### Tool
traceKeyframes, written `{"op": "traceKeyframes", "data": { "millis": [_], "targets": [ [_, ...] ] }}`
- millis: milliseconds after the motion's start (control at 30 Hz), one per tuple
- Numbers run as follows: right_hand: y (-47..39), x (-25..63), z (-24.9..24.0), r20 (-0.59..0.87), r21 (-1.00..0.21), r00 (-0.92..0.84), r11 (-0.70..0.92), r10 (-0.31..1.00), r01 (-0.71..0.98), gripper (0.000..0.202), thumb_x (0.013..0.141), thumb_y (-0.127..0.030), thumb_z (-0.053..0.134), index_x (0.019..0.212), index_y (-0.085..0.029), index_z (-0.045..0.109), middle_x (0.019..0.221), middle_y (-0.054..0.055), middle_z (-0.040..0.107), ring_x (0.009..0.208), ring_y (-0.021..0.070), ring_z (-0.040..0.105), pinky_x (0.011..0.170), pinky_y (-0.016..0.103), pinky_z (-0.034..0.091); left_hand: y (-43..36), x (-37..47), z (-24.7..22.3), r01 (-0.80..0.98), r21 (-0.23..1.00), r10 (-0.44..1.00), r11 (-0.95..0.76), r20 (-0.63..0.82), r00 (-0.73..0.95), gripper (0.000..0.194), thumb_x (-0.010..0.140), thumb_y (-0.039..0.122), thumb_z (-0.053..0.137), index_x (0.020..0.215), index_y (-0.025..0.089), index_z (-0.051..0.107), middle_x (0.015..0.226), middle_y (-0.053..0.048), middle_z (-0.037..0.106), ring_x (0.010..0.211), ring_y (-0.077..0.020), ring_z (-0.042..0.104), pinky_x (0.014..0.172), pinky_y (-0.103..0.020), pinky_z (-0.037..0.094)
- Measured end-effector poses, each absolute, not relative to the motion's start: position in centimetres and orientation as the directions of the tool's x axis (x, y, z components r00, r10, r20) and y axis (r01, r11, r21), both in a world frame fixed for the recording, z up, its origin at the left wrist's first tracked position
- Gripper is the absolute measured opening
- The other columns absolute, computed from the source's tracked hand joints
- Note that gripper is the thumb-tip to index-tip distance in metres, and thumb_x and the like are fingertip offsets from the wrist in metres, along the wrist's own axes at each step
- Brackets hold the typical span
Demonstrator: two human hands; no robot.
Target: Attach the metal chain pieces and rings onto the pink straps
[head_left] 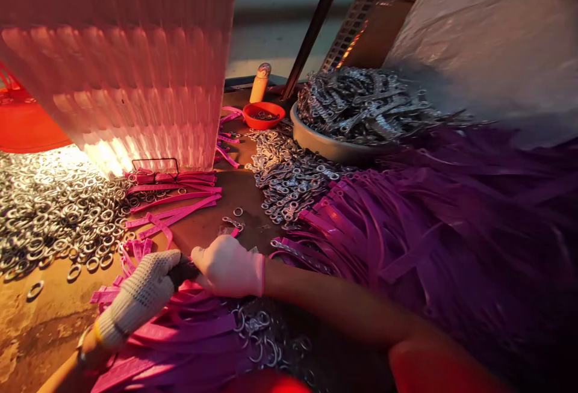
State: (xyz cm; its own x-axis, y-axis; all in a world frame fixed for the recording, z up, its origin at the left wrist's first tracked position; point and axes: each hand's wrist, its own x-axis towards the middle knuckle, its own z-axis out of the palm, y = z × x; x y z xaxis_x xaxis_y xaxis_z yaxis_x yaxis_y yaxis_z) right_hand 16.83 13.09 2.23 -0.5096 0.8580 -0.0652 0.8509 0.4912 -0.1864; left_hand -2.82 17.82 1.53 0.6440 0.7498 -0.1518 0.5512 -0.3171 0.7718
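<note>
I see the right hand (228, 266), fingers curled in, just beside the left hand (144, 287), whose pinch I cannot tell, above pink straps (169, 336) rightward and nearer me than the ring pile (58, 206); tugging one could tangle others, since they overlap loosely.

Upper left, the view is filled by a ribbed, translucent, pink-lit panel (139, 62); at the left edge, a bright red object (27, 125) is partly covered by it. Over to upper centre, an orange cylindrical bottle (259, 87) is seen behind a small round red bowl (262, 124), flanked by a slanting black pole (316, 26); upper right is taken up by wrinkled whitish sheeting (501, 38).
</note>
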Motion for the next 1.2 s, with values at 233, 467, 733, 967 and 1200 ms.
{"op": "traceKeyframes", "data": {
  "millis": [233,467,733,967,1200],
  "targets": [
    [13.9,21.4,4.5,-0.087,-0.413,-0.547,0.47,0.833,0.78,0.038,0.089,-0.058,0.066,0.089,-0.02,0.074,0.079,0.003,0.075,0.075,0.0187,0.068,0.062,0.026,0.038,18.6,-8.9,6.1,0.494,0.866,0.951,0.076,-0.212,0.225,0.052,0.052,0.016,0.061,0.099,0.029,0.079,0.098,-0.002,0.078,0.093,-0.0291,0.069,0.075,-0.034,0.058],
    [19.7,32.8,3.3,-0.027,0.018,0.231,-0.231,0.972,0.973,0.029,0.095,-0.027,0.057,0.113,-0.011,0.073,0.112,0.019,0.071,0.103,0.0258,0.065,0.083,0.031,0.042,17.4,-5.5,5.1,-0.017,0.847,0.817,0.532,-0.507,0.275,0.043,0.055,0.025,0.077,0.098,0.02,0.079,0.107,-0.012,0.075,0.064,-0.0137,0.058,0.05,-0.022,0.045],
    [20.3,35.9,-1.7,0.052,0.132,0.349,-0.353,0.936,0.926,0.04,0.099,-0.031,0.043,0.112,-0.01,0.073,0.111,0.025,0.067,0.102,0.0351,0.062,0.078,0.039,0.041,16.3,-2.7,3.4,-0.053,0.848,0.78,0.527,-0.459,0.425,0.056,0.066,0.04,0.083,0.114,0.015,0.068,0.088,-0.012,0.075,0.051,-0.0096,0.056,0.04,-0.018,0.032],
    [19.7,33.5,-1.8,0.301,-0.373,0.274,-0.152,0.913,0.915,0.022,0.093,-0.03,0.05,0.097,-0.016,0.067,0.104,0.016,0.072,0.098,0.0278,0.064,0.089,0.039,0.046,16.0,-3.8,2.3,0.182,0.924,0.834,0.336,-0.382,0.398,0.033,0.087,0.045,0.066,0.09,0.012,0.068,0.064,-0.006,0.07,0.037,-0.006,0.045,0.034,-0.017,0.029],
    [14.6,21.6,1.5,0.149,-0.802,-0.157,0.212,0.976,0.559,0.021,0.096,-0.035,0.053,0.11,-0.022,0.063,0.095,0.004,0.071,0.084,0.0184,0.067,0.079,0.031,0.052,16.3,-3.2,1.7,-0.033,0.892,0.825,0.45,-0.402,0.398,0.032,0.082,0.039,0.071,0.1,0.014,0.067,0.072,-0.005,0.073,0.041,-0.0058,0.049,0.036,-0.017,0.03]
  ]
}}
